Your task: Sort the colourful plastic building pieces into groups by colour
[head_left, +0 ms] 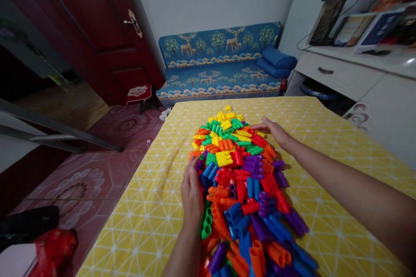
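Note:
A long heap of plastic tube-shaped building blocks (pixel 240 181) in red, orange, yellow, green, blue and purple lies on a yellow patterned tablecloth (pixel 325 207). My left hand (pixel 191 194) rests flat against the heap's left edge, fingers stretched along the blocks. My right hand (pixel 274 132) reaches to the far right side of the heap, fingers extended and touching the red and yellow blocks there. Neither hand grips a block.
A blue sofa with a deer pattern (pixel 221 65) stands beyond the table. A dark red door (pixel 107 30) is at the left, a white cabinet (pixel 364 82) at the right. Red tiled floor (pixel 97 173) lies left of the table.

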Demonstrator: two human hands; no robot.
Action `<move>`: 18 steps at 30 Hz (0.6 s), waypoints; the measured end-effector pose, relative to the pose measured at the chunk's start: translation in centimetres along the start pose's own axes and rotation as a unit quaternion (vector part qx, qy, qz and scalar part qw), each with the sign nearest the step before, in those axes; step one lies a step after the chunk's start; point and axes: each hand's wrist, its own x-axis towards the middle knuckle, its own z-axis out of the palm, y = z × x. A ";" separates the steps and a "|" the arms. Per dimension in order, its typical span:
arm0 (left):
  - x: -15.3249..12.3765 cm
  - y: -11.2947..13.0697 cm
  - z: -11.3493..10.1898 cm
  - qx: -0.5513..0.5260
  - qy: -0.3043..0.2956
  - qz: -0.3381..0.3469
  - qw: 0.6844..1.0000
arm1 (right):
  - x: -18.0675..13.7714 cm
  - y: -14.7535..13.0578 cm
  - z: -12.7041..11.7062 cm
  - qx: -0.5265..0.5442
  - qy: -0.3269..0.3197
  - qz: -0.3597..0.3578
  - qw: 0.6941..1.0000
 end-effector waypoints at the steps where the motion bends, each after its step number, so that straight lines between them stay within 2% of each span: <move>1: 0.0 0.1 0.0 0.008 -0.001 -0.002 1.000 | 1.4 -0.3 -0.4 -0.022 0.022 -0.001 1.000; 4: 0.0 0.1 -0.1 0.033 -0.003 -0.008 0.999 | 6.2 -1.7 0.1 -0.111 0.078 -0.027 0.990; 7: -0.1 -0.4 -0.4 0.037 -0.008 -0.013 0.999 | 10.5 -3.0 3.0 -0.146 0.056 -0.065 0.986; 10: -0.1 -0.8 -0.6 0.034 -0.009 -0.017 0.999 | 13.3 -3.5 6.3 -0.163 0.014 -0.083 0.983; 14: -0.2 -0.7 -0.7 0.050 0.000 -0.027 0.998 | 14.8 -3.4 8.4 -0.153 -0.076 -0.060 0.983; 18: -0.1 -0.8 -0.4 0.031 0.007 -0.029 0.999 | 13.7 -3.2 8.7 -0.131 -0.113 -0.058 0.983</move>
